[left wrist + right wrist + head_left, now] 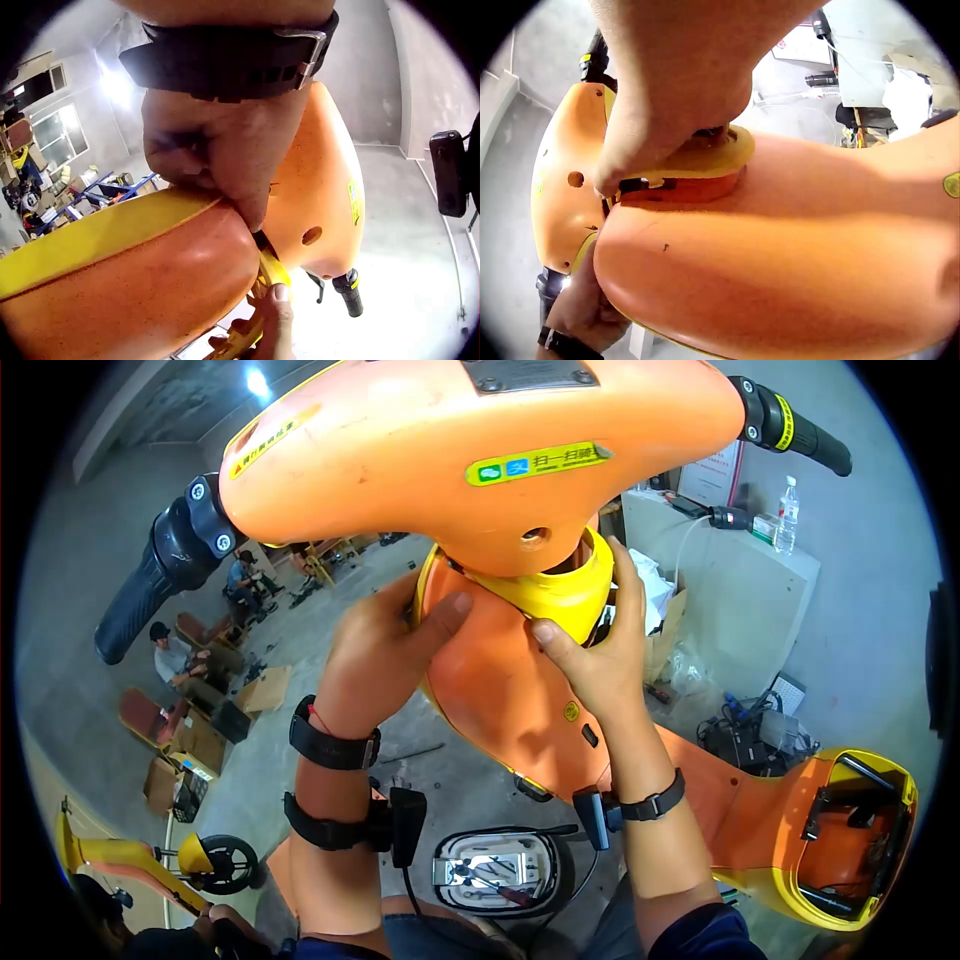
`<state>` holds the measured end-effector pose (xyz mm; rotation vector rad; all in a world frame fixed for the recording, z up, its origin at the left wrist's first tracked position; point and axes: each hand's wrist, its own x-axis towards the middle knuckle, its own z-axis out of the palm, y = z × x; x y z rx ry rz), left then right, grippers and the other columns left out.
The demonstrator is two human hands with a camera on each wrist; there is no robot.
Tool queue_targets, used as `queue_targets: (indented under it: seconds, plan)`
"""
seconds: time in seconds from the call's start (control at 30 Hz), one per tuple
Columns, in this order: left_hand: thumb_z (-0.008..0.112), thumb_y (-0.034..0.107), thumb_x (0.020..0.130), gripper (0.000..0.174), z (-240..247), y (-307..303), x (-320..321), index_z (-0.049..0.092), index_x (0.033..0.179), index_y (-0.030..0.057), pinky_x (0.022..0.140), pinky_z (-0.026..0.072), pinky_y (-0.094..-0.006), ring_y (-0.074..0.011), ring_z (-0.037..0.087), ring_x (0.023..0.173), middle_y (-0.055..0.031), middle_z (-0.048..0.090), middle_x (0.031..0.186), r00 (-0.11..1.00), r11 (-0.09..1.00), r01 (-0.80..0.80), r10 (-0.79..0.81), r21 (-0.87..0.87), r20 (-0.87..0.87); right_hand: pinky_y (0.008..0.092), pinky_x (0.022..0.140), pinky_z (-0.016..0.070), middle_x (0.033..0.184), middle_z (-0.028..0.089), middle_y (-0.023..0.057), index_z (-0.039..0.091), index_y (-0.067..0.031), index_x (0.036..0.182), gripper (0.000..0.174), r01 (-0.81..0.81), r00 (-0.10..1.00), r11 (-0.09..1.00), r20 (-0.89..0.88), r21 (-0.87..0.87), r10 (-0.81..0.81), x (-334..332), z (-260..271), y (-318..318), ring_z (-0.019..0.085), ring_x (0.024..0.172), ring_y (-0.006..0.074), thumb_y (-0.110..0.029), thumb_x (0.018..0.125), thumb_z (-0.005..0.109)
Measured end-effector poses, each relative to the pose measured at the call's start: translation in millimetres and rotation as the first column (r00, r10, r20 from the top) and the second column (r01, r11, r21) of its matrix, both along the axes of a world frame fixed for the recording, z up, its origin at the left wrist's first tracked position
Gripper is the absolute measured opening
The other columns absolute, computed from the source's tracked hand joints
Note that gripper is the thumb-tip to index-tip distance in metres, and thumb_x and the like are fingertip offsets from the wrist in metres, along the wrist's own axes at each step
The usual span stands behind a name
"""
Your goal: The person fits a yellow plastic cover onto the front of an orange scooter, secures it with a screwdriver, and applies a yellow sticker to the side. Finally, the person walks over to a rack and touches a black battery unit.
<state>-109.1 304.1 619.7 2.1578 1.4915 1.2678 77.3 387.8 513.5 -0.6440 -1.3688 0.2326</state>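
An orange scooter body [490, 670] with yellow trim stands before me, under its orange handlebar cover [400, 470]. A yellow plastic collar piece [585, 585] sits around the neck between them, with a gap showing at its top. My right hand [612, 665] grips this collar, thumb in front and fingers around its far side; the right wrist view shows the hand [667, 120] over the collar's edge [705, 161]. My left hand [380, 650] holds the body's upper left edge, its thumb on the orange face. Its fingertips are hidden behind the edge.
Black handlebar grips [150, 575] stick out on both sides. An open tool case [450, 900] lies on the floor below. At right stand a pale cabinet [760, 600] with a water bottle [787, 515] and the scooter's rear compartment [905, 800]. Seated people [175, 660] are at left.
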Motion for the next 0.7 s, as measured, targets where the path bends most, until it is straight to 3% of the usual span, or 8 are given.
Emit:
queue_targets:
  seconds: [0.17, 0.27, 0.33, 0.4, 0.47, 0.5, 0.57, 0.7]
  plan:
    - [0.065, 0.030, 0.095, 0.040, -2.0, -2.3, 3.4, 0.063, 0.122, -0.0008, 0.077, 0.0519, -0.0325, -0.0147, 0.067, 0.082, -0.0148, 0.073, 0.094, 1.000, 1.000, 0.003, -0.003, 0.015, 0.022, 0.0402, 0.101, 0.0433, 0.135, 0.052, 0.0202, 0.034, 0.0033, 0.146, 0.106, -0.009, 0.999, 1.000, -0.039, 0.019, 0.010, -2.0, 0.4, -2.4, 0.054, 0.122, 0.0289, -0.054, 0.070, 0.082]
    - [0.065, 0.029, 0.094, 0.040, 0.7, -1.8, 3.2, 0.063, 0.121, -0.0002, 0.075, 0.0520, -0.0332, -0.0194, 0.069, 0.078, -0.0171, 0.072, 0.090, 0.992, 0.997, -0.059, 0.064, 0.056, -0.108, 0.0390, 0.101, 0.0442, 0.135, 0.053, 0.0203, 0.034, 0.0065, 0.145, 0.107, -0.015, 0.998, 0.998, -0.066, 0.064, 0.020, -3.4, -2.1, 3.5, 0.054, 0.122, 0.0285, -0.054, 0.071, 0.082]
    - [0.065, 0.030, 0.094, 0.040, -1.5, -1.7, 4.4, 0.063, 0.120, 0.0003, 0.073, 0.0522, -0.0343, -0.0247, 0.070, 0.077, -0.0189, 0.071, 0.087, 0.990, 0.990, -0.079, 0.091, 0.119, -0.107, 0.0419, 0.101, 0.0457, 0.131, 0.053, 0.0241, 0.040, 0.0026, 0.142, 0.098, -0.050, 0.992, 0.996, -0.111, 0.072, 0.058, -6.5, -3.7, 4.6, 0.056, 0.119, 0.0352, -0.037, 0.066, 0.087]
    - [0.065, 0.030, 0.094, 0.040, -0.5, -1.5, 3.9, 0.063, 0.121, 0.0009, 0.073, 0.0523, -0.0343, -0.0258, 0.070, 0.076, -0.0186, 0.071, 0.087, 0.988, 0.991, -0.085, 0.096, 0.099, -0.118, 0.0405, 0.102, 0.0450, 0.133, 0.052, 0.0233, 0.039, 0.0044, 0.142, 0.098, -0.101, 0.978, 0.988, -0.168, 0.116, 0.120, -9.1, -4.0, 7.1, 0.055, 0.122, 0.0333, -0.035, 0.066, 0.087]
    - [0.065, 0.031, 0.094, 0.040, -2.6, -1.7, 2.4, 0.063, 0.122, 0.0015, 0.072, 0.0523, -0.0344, -0.0269, 0.070, 0.076, -0.0184, 0.071, 0.088, 0.987, 0.992, -0.103, 0.111, 0.072, -0.119, 0.0393, 0.103, 0.0445, 0.134, 0.051, 0.0210, 0.033, 0.0042, 0.144, 0.101, -0.255, 0.941, 0.964, -0.210, 0.081, 0.267, -9.9, -4.8, 5.4, 0.054, 0.122, 0.0301, -0.028, 0.066, 0.089]
    - [0.065, 0.031, 0.094, 0.041, -2.8, -1.2, 2.3, 0.063, 0.123, 0.0025, 0.072, 0.0525, -0.0345, -0.0269, 0.070, 0.076, -0.0185, 0.071, 0.088, 0.988, 0.993, -0.097, 0.105, 0.073, -0.113, 0.0393, 0.103, 0.0445, 0.134, 0.051, 0.0210, 0.033, 0.0042, 0.144, 0.101, -0.255, 0.939, 0.963, -0.216, 0.084, 0.267, -10.0, -3.8, 3.2, 0.054, 0.122, 0.0301, -0.028, 0.066, 0.089]
    - [0.065, 0.031, 0.093, 0.042, -3.6, -0.2, 2.0, 0.062, 0.124, 0.0034, 0.072, 0.0526, -0.0347, -0.0269, 0.070, 0.076, -0.0186, 0.071, 0.089, 0.989, 0.992, -0.090, 0.099, 0.083, -0.106, 0.0388, 0.104, 0.0438, 0.134, 0.050, 0.0182, 0.027, 0.0008, 0.147, 0.104, -0.521, 0.786, 0.845, -0.321, 0.118, 0.529, -9.6, 0.0, -1.4, 0.053, 0.123, 0.0276, -0.021, 0.067, 0.090]
    - [0.066, 0.033, 0.093, 0.044, -7.7, -2.8, 2.6, 0.061, 0.127, 0.0051, 0.074, 0.0531, -0.0354, -0.0293, 0.071, 0.081, -0.0193, 0.071, 0.093, 0.991, 0.991, -0.111, 0.116, 0.074, -0.066, 0.0383, 0.105, 0.0430, 0.137, 0.045, 0.0153, 0.026, -0.0037, 0.148, 0.107, -0.597, 0.754, 0.802, -0.324, 0.026, 0.572, -0.2, -3.9, 3.3, 0.049, 0.126, 0.0250, -0.019, 0.065, 0.092]
